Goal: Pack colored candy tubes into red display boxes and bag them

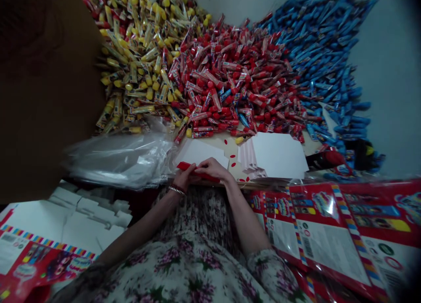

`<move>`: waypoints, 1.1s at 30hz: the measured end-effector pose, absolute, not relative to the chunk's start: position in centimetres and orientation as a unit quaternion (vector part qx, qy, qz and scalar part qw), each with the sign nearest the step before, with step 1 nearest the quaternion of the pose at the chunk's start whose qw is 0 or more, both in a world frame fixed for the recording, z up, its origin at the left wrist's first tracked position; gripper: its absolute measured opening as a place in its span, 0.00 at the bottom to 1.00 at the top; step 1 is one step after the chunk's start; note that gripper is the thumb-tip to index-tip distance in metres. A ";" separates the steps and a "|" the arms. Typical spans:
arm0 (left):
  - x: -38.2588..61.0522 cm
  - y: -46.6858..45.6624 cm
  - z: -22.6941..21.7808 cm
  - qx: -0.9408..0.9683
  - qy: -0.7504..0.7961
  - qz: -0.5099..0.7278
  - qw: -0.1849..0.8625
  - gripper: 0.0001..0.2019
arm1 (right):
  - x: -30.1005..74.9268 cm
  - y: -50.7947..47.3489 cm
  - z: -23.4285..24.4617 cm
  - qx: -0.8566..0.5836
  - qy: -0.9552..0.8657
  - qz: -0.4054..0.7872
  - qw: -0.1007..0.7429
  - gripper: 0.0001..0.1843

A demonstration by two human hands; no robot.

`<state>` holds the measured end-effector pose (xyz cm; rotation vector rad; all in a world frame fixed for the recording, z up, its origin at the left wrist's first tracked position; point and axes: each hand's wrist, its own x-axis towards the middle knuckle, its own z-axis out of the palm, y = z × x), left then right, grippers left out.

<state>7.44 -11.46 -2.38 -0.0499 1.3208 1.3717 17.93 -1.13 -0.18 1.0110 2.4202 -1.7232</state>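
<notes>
Both of my hands are at the front edge of the worktable, closed on a narrow red cardboard piece (pixel 210 177). My left hand (pixel 183 178), with bracelets at the wrist, grips its left part from below. My right hand (pixel 213 168) reaches over it with fingers bent onto the card near the middle. Most of the card's face is turned away from view. Just behind the hands lies a white card sheet (pixel 200 150) on the tabletop. Right of it is a stack of white folded cards (pixel 279 155).
Yellow (pixel 148 59), red (pixel 226 75) and blue wrapped tubes (pixel 329 44) are heaped behind. Clear plastic bags (pixel 121 156) lie left, below a brown carton (pixel 46 92). Red printed packs (pixel 329 233) lie lower right; printed card boxes (pixel 42 268) lower left.
</notes>
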 end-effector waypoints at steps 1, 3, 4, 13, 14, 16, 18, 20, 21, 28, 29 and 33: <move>7.6 -11.5 -2.6 -0.027 0.569 0.592 0.570 0.16 | 18.0 -1.7 0.1 0.350 0.780 -0.519 0.001 0.10; 7.7 -11.4 -2.8 -0.036 0.575 0.604 0.551 0.15 | 18.3 -3.3 0.8 0.428 0.798 -0.423 -0.030 0.15; 7.5 -11.3 -2.8 -0.039 0.577 0.611 0.540 0.15 | 18.6 -4.3 1.2 0.459 0.809 -0.363 -0.058 0.20; 5.3 -10.7 -1.5 -0.067 0.610 0.610 0.501 0.08 | 21.7 -10.3 -0.2 0.395 0.882 -0.015 -0.257 0.19; 5.3 -10.6 -1.3 -0.068 0.612 0.607 0.502 0.08 | 21.8 -9.9 -0.6 0.389 0.880 -0.007 -0.273 0.17; 5.4 -10.4 -0.9 -0.069 0.615 0.604 0.502 0.08 | 21.8 -8.9 -1.3 0.368 0.885 -0.006 -0.287 0.15; 5.3 -10.2 -0.6 -0.065 0.617 0.605 0.500 0.08 | 21.5 -8.0 -1.5 0.351 0.895 -0.017 -0.277 0.16; 5.1 -10.0 -0.4 -0.057 0.616 0.605 0.501 0.07 | 21.0 -7.5 -1.2 0.345 0.903 -0.030 -0.254 0.17; 4.9 -9.9 -0.4 -0.051 0.615 0.603 0.505 0.07 | 20.7 -7.5 -0.8 0.344 0.906 -0.033 -0.245 0.17; 0.5 -8.8 0.2 0.025 0.568 0.558 0.605 0.07 | 22.4 -9.0 3.8 0.298 0.929 -0.083 -0.205 0.32; -0.3 -8.6 0.2 0.034 0.562 0.546 0.620 0.07 | 23.2 -9.3 4.0 0.291 0.932 -0.080 -0.200 0.37; -2.4 -7.3 0.1 0.059 0.547 0.482 0.682 0.06 | 25.9 -9.9 2.4 0.287 0.923 -0.022 -0.257 0.24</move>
